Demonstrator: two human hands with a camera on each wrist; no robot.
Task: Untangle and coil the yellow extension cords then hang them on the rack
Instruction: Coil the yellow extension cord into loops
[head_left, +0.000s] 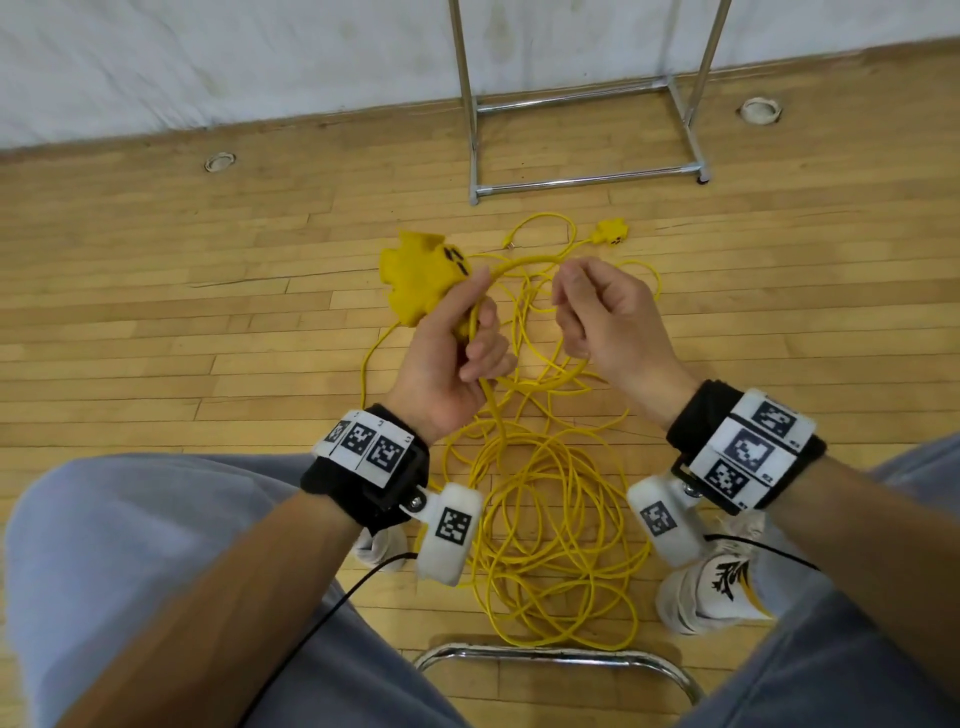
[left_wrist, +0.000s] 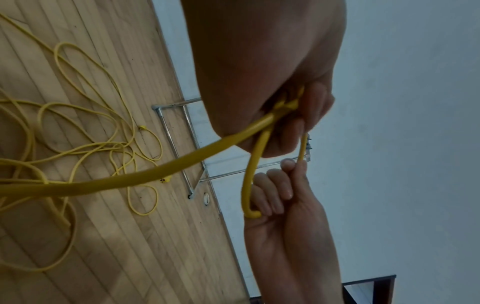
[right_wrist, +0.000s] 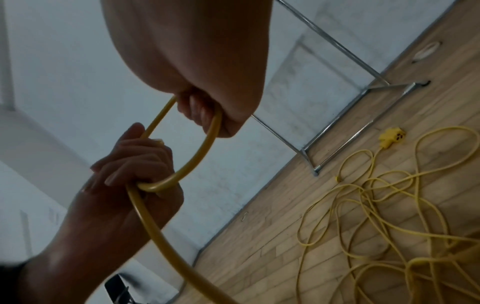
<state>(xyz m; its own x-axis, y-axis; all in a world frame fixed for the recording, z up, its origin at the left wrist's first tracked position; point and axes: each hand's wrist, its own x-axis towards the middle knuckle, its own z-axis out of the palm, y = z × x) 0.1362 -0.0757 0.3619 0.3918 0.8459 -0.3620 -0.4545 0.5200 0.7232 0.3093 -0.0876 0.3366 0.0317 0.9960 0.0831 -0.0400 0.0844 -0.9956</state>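
Cord (head_left: 524, 262) is gripped in curled fingers of left hand (head_left: 447, 358) and right hand (head_left: 608, 317); tangle (head_left: 550, 525) left at 6 o'clock.

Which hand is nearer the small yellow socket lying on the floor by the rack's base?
Right. The right hand is raised just short of the small socket; the left hand, gripping the cord, sits farther to its left.
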